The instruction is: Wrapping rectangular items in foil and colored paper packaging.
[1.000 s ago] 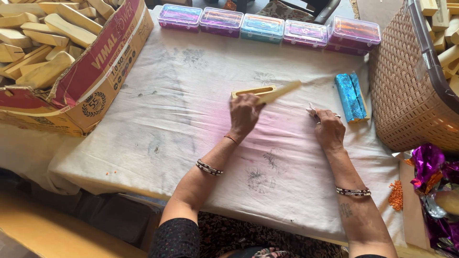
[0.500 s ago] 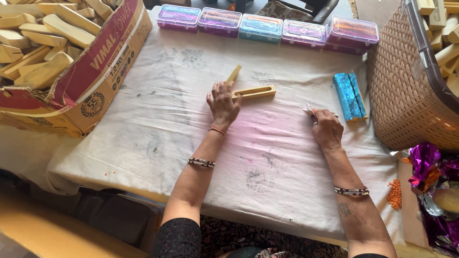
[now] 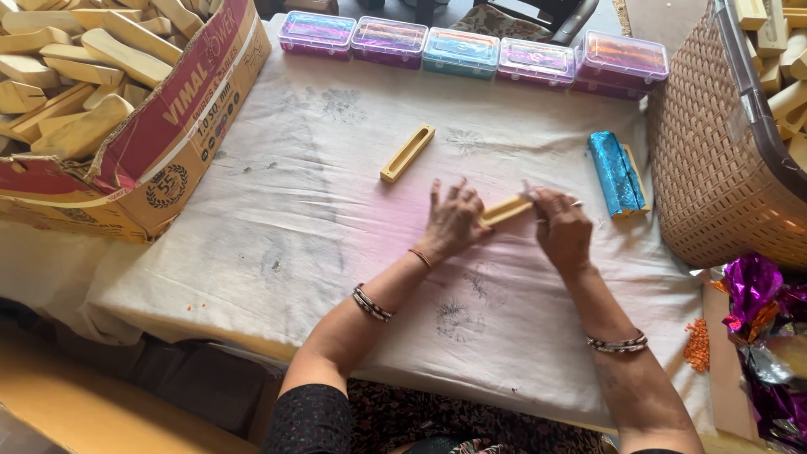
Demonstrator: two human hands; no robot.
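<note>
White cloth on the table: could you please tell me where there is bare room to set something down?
The white cloth is bare between the cardboard box of wooden blocks and the slotted yellow wooden piece, and along the near edge. It is crowded at the far edge by the row of clear plastic boxes, and around the hands, left and right.

A stained white cloth [image 3: 277, 219] covers the table, bearing a slotted wooden block [image 3: 408, 153], five plastic boxes [image 3: 461, 52] and a blue foil-wrapped block [image 3: 615, 172].

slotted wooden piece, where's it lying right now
In the head view the slotted wooden piece lies alone on the white cloth, up and left of both hands, below the row of plastic boxes.
</note>
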